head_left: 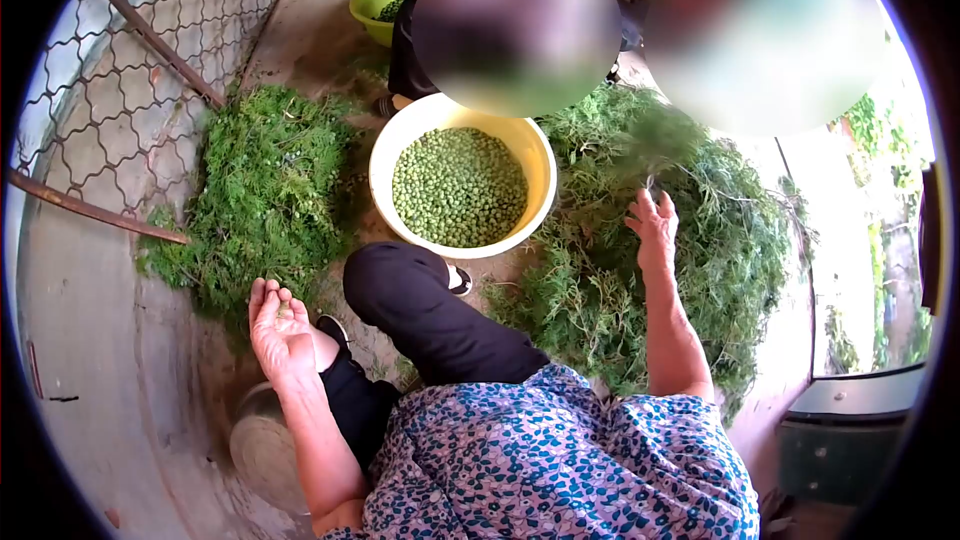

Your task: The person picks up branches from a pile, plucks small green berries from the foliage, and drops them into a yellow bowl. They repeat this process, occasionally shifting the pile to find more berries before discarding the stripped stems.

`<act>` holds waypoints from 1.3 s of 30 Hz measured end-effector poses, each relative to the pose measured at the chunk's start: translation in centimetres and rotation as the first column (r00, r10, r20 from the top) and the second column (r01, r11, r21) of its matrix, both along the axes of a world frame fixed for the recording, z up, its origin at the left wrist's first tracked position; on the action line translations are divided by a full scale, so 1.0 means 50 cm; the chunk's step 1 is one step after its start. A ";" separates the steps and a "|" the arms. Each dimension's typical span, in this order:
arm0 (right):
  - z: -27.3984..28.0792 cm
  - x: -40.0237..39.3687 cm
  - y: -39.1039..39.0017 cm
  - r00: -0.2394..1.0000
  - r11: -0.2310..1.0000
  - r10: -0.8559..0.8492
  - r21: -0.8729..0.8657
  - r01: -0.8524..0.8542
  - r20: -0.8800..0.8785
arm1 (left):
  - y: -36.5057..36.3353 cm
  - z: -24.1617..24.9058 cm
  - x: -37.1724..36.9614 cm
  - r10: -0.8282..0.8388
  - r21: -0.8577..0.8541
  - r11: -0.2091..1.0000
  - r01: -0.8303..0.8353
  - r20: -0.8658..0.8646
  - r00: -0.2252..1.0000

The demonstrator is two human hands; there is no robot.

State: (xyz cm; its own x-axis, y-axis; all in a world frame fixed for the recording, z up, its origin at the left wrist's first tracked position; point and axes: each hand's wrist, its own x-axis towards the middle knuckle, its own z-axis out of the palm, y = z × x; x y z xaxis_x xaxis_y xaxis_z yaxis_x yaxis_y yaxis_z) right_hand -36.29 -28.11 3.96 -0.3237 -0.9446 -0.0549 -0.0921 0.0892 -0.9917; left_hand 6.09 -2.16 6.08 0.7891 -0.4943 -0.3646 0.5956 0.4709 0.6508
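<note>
My left hand (pixel 280 340) is palm up over the ground at the left, its fingers curled in. Something small and pale green (pixel 285 311) shows between the fingers, too small to name surely. At the right, my right hand (pixel 655 228) reaches forward over a pile of feathery green branches (pixel 690 270), fingers spread. Just beyond its fingertips is a motion-blurred leafy sprig (pixel 660 138), its stem end close to them. A large yellow tub (pixel 543 175) stands in front of my knees, partly filled with small round green fruits (pixel 460 188).
Another leafy pile (pixel 270 190) lies at the left by the wire mesh (pixel 110 120). A metal pot (pixel 265 445) sits beside my left leg. Two blurred people are across from me, near a lime-green bowl (pixel 372 25) of green fruits. A dark box (pixel 840 440) stands at the right.
</note>
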 end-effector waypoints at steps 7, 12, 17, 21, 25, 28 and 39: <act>-0.064 0.115 0.063 0.944 0.933 0.324 0.146 -0.329 0.054 | 0.002 0.024 -0.006 0.014 -0.024 1.000 -0.014 -0.015 1.000; 0.030 0.384 0.126 0.743 0.741 0.654 0.079 -0.667 0.139 | 0.009 0.006 0.038 0.012 -0.006 1.000 -0.012 -0.006 1.000; 0.124 0.652 0.197 0.479 0.482 0.869 0.008 -0.876 0.125 | -0.024 -0.001 0.130 0.049 0.214 0.976 -0.042 -0.026 0.998; 0.118 0.838 0.237 0.278 0.278 0.957 0.007 -0.960 0.085 | -0.079 -0.032 0.224 -0.118 0.312 0.945 0.100 0.042 0.992; 0.099 0.977 0.264 0.257 0.129 0.898 -0.346 -0.929 -0.357 | -0.111 -0.046 0.256 -0.231 0.082 0.973 0.217 0.433 0.871; 0.072 1.021 0.250 0.137 -0.007 0.859 -0.280 -0.960 -0.493 | -0.111 -0.034 0.276 -0.422 0.434 0.896 0.091 0.773 0.473; -0.003 1.033 0.178 -0.190 -0.211 0.838 0.018 -0.977 -0.511 | -0.128 -0.177 0.178 -0.629 0.640 0.764 0.084 0.768 -0.121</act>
